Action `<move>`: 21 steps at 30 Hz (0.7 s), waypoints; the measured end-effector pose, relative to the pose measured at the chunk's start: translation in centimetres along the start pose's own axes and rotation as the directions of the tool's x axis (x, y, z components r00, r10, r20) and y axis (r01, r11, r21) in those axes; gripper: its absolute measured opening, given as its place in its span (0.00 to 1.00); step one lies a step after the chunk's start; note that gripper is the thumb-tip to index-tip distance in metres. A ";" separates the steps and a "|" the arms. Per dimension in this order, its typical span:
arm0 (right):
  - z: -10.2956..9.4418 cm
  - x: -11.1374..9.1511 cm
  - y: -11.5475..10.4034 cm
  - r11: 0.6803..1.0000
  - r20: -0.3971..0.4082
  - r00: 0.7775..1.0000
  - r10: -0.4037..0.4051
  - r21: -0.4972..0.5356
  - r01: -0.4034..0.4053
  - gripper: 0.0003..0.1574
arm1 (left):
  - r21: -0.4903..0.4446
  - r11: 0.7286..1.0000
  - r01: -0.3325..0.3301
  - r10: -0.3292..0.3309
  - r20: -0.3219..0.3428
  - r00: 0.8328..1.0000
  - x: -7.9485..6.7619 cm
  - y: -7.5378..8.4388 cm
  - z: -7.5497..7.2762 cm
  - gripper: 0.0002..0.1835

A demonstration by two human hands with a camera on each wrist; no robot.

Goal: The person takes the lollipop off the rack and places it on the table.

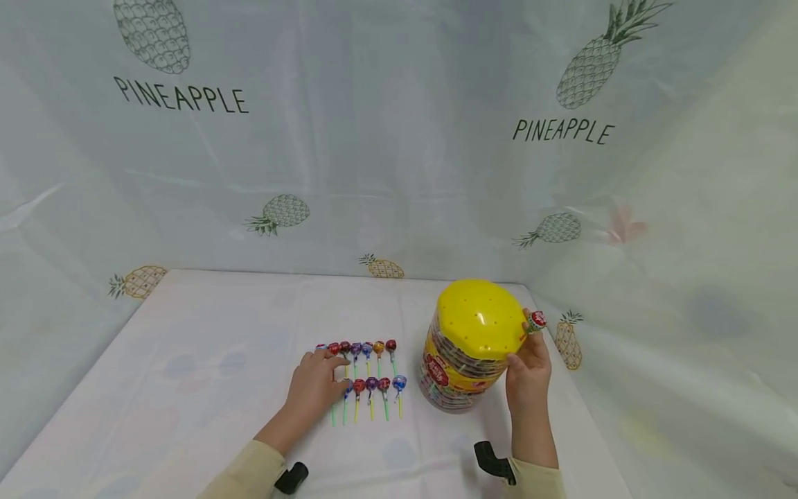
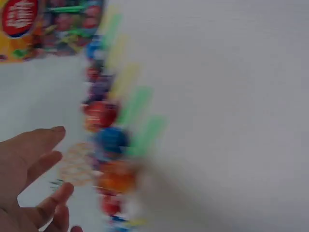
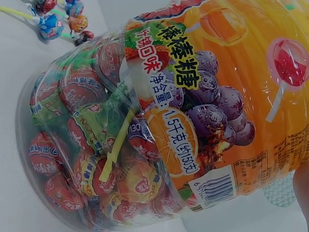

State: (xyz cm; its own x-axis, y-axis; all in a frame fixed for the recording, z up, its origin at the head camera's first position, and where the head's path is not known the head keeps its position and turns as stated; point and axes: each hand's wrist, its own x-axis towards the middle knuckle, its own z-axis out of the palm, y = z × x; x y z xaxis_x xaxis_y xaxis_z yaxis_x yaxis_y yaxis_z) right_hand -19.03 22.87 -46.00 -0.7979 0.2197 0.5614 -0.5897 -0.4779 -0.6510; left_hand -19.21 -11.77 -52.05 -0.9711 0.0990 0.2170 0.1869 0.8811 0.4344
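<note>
My left hand (image 1: 319, 381) is above the left end of two rows of lollipops (image 1: 372, 383). Its fingers are spread in the left wrist view, with no lollipop between them. The lollipops have wrapped round heads and green or yellow sticks; some are hidden under this hand. To the right stands a clear plastic candy jar (image 1: 451, 374) with a domed yellow lid (image 1: 480, 319) dotted with small holes. My right hand (image 1: 530, 360) grips the jar's right side at the lid. A red-and-green lollipop (image 1: 536, 321) sticks out there; whether the lid or my fingers hold it, I cannot tell.
A white cloth covers the table (image 1: 206, 360). Behind it hangs a pale sheet (image 1: 386, 138) printed with pineapples. Wrapped lollipops (image 3: 91, 130) fill the lower part of the jar in the right wrist view. Black straps (image 1: 492, 461) show at the sleeves.
</note>
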 end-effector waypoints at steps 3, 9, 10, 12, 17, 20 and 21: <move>0.1 0.0 -0.2 1.000 -0.012 1.000 0.006 -0.007 -0.006 0.26 | -0.110 0.990 -0.088 0.083 -0.041 0.996 1.8 2.9 -2.8 0.21; 0.2 -0.3 -0.3 0.998 -0.075 0.996 0.049 -0.043 -0.052 0.26 | -0.303 0.900 -0.314 0.288 -0.130 0.949 4.8 9.5 -6.6 0.21; 0.2 -0.3 -0.3 0.996 -0.081 0.995 0.061 -0.060 -0.066 0.27 | -0.326 0.888 -0.326 0.294 -0.143 0.945 5.0 10.4 -6.8 0.21; 0.3 -0.3 -0.2 0.994 -0.081 0.993 0.081 -0.067 -0.086 0.27 | -0.376 0.863 -0.338 0.297 -0.165 0.940 5.4 12.0 -7.0 0.21; 0.4 -0.4 -0.3 0.996 -0.065 0.995 0.079 -0.039 -0.082 0.27 | -0.445 0.793 -0.417 0.353 -0.222 0.909 6.3 16.2 -6.9 0.20; 0.3 -0.4 -0.6 0.996 -0.066 0.995 0.074 -0.042 -0.077 0.28 | -0.466 0.753 -0.466 0.406 -0.229 0.885 6.9 18.7 -6.7 0.19; 0.2 -0.5 -0.7 0.996 -0.069 0.995 0.076 -0.044 -0.079 0.28 | -0.473 0.743 -0.473 0.417 -0.224 0.881 7.0 19.4 -6.6 0.19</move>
State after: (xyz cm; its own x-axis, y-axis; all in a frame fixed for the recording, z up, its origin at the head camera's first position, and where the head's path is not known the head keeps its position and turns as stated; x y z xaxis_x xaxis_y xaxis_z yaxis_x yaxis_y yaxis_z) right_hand -18.18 22.93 -45.66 -0.8470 0.2408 0.4739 -0.5297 -0.4558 -0.7153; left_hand -21.43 2.99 -36.28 -0.7441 0.3511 0.5683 0.6680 0.3894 0.6341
